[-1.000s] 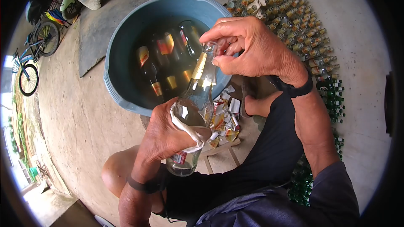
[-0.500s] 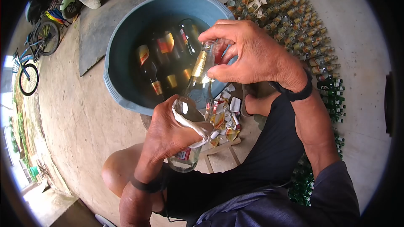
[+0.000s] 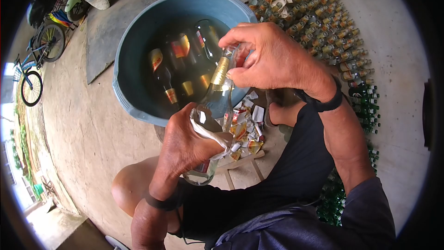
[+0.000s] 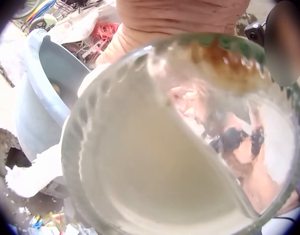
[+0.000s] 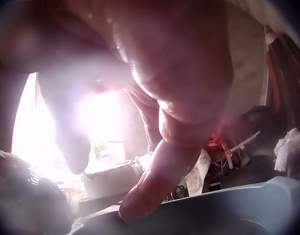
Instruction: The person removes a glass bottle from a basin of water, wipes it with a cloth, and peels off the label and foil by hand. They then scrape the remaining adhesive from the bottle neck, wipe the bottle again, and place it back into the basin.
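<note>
A clear glass bottle (image 3: 216, 96) with gold foil (image 3: 219, 70) round its neck slants over the near rim of the tub. My left hand (image 3: 178, 141) grips its body through a white cloth (image 3: 208, 135). At the top of the neck, my right hand (image 3: 277, 60) has its fingers curled about the mouth, the thumb against the foil. The left wrist view looks into the bottle's round base (image 4: 155, 161), with cloudy liquid inside. A red and white label near the base is partly covered by the left hand. The right wrist view shows the bent fingers (image 5: 155, 181) against glare.
In front stands a blue tub (image 3: 127, 104) of murky water with several labelled bottles (image 3: 157, 60) in it. Torn label scraps (image 3: 249, 129) lie on a small wooden stool (image 3: 252, 158). Rows of bottles (image 3: 328, 23) fill the floor at right. Bicycles (image 3: 51, 41) stand far left.
The bottle's base has risen slightly, and its lower label is more covered. My right thumb has slid a little down and left along the foil. The left hand keeps its grip.
</note>
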Tool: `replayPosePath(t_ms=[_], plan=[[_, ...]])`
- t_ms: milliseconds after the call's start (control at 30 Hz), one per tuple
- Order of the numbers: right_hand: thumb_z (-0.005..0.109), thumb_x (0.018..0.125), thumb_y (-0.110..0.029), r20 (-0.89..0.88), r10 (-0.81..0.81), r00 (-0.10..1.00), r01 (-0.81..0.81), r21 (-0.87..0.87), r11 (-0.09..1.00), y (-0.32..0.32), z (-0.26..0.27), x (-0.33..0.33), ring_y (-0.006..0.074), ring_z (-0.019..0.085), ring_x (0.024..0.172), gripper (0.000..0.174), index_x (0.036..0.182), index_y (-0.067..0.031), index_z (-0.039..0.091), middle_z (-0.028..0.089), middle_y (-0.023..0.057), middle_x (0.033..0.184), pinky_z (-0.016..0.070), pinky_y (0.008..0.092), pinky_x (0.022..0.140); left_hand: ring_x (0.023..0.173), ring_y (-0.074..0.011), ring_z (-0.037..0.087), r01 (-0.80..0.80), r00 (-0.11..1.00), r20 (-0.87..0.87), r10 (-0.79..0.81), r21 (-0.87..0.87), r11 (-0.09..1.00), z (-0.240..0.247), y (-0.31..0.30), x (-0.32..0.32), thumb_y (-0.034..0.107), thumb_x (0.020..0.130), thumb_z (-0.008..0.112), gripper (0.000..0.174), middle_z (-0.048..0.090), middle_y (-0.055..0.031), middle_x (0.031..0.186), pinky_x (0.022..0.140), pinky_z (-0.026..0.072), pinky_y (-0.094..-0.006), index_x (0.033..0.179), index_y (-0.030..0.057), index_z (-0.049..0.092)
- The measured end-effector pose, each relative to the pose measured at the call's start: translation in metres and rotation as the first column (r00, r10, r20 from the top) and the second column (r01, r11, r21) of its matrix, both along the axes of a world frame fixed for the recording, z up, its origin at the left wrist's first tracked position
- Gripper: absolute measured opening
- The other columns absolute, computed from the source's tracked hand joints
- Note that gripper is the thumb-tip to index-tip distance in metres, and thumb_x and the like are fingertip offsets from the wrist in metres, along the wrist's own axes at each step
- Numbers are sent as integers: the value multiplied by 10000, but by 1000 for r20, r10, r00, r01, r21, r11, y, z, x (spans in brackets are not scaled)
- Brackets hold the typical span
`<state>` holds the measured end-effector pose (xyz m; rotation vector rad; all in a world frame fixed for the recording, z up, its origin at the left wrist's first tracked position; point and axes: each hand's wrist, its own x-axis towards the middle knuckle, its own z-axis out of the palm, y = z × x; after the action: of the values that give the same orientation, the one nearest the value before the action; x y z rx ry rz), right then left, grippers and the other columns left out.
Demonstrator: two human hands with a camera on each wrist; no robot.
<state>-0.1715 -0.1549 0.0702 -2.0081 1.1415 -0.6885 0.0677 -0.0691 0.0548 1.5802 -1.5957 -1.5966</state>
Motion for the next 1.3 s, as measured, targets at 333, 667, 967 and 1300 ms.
replayPosePath(t_ms=[333, 667, 967, 1300], plan=[[809, 759, -120, -2, -32, 999, 32, 2, 999, 3, 0, 4, 238, 779, 788, 462, 1147, 104, 694, 754, 204, 869, 617, 341, 732, 898, -124, 695, 3, 1000, 24, -3, -13, 1000, 2, -1, -2, 224, 630, 959, 627, 779, -118, 981, 826, 575, -316, 1106, -76, 680], [825, 753, -125, -14, 7, 1000, -7, 11, 1000, 2, -3, 1, 231, 773, 780, 512, 1189, 105, 685, 760, 190, 856, 618, 344, 740, 908, -128, 701, 12, 1000, 26, -12, -16, 1000, 0, 0, -1, 213, 631, 945, 620, 778, -126, 977, 840, 574, -323, 1112, -75, 681], [825, 754, -144, -9, -21, 1000, 21, 4, 1000, 3, -6, 4, 240, 773, 790, 529, 1200, 102, 680, 760, 201, 866, 619, 346, 750, 890, -118, 698, -23, 1000, 6, 23, -5, 1000, -1, 1, -1, 228, 623, 953, 609, 780, -118, 961, 819, 576, -317, 1082, -67, 682], [828, 747, -146, -40, -59, 997, 57, -33, 998, 5, -12, 9, 239, 773, 795, 525, 1187, 99, 682, 755, 216, 896, 610, 345, 733, 868, -125, 715, -13, 996, 84, 16, -31, 999, -6, 2, -2, 237, 625, 946, 612, 784, -136, 942, 801, 581, -324, 1089, -66, 686]])
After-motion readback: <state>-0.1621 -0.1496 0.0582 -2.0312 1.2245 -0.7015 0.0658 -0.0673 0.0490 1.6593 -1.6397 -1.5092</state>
